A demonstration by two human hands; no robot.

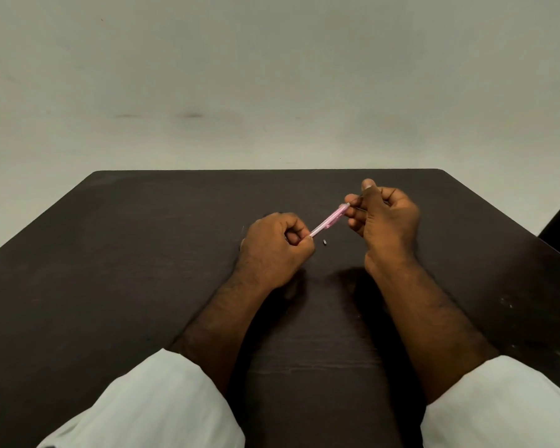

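Holding tight, the left hand (274,250) curls round one end of the pink pen (328,220); the right hand (385,221) pinches the other. It looks light, stiff, maybe slippery, so grip the ends.

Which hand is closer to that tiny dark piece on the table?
Left. The left hand, pinching the lower end of the pink pen, sits just left of the dark piece; the right hand holds the upper end, farther right.
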